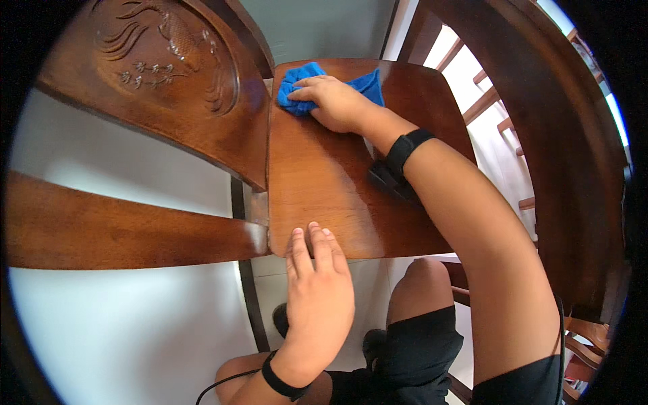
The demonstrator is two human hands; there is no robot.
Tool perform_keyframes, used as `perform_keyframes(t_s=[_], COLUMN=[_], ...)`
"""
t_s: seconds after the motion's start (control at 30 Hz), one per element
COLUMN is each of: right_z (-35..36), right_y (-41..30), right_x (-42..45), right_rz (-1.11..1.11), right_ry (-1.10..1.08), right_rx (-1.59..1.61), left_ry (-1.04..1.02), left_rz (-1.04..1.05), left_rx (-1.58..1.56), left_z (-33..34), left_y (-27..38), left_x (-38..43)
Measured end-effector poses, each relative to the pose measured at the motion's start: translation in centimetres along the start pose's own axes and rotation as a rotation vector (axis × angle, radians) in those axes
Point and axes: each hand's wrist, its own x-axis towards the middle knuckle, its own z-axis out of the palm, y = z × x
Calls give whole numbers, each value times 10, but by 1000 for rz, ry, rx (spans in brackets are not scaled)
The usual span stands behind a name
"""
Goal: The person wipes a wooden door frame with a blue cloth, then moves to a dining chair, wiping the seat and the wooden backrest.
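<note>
A blue cloth [299, 81] lies bunched on the wooden chair seat [314, 167], at its far corner beside the backrest. My right hand [336, 104] presses on the cloth, with the fingers spread over its crumpled part. A flat corner of the cloth sticks out beyond my wrist. My left hand [320, 278] holds nothing. Its fingertips rest on the near edge of the seat, close to the back post. The seat is brown and glossy, with light reflected over its left half.
The carved chair backrest [187, 66] with a fish relief rises at the left, above a slanting wooden post [136, 225]. A dark wooden tabletop [572, 167] curves along the right. Behind are a white wall [126, 324] and a grey panel [329, 30]. My knee [422, 283] is below the seat.
</note>
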Motion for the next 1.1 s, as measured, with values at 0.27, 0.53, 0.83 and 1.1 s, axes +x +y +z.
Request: perform_keyframes(t_s=[0.27, 0.53, 0.83, 1.1], right_z=[-63, -66, -17, -81], right_y=[196, 228, 90, 214], right_x=[-104, -93, -17, -118], right_rz=[579, 951, 24, 894], right_ry=[208, 399, 140, 255], right_rx=[-354, -203, -11, -262], left_ry=[28, -31, -72, -49], left_rz=[34, 30, 18, 54], left_rx=[-31, 70, 83, -16], left_z=[6, 13, 6, 13], left_y=[3, 3, 11, -1], left_x=[5, 6, 14, 8])
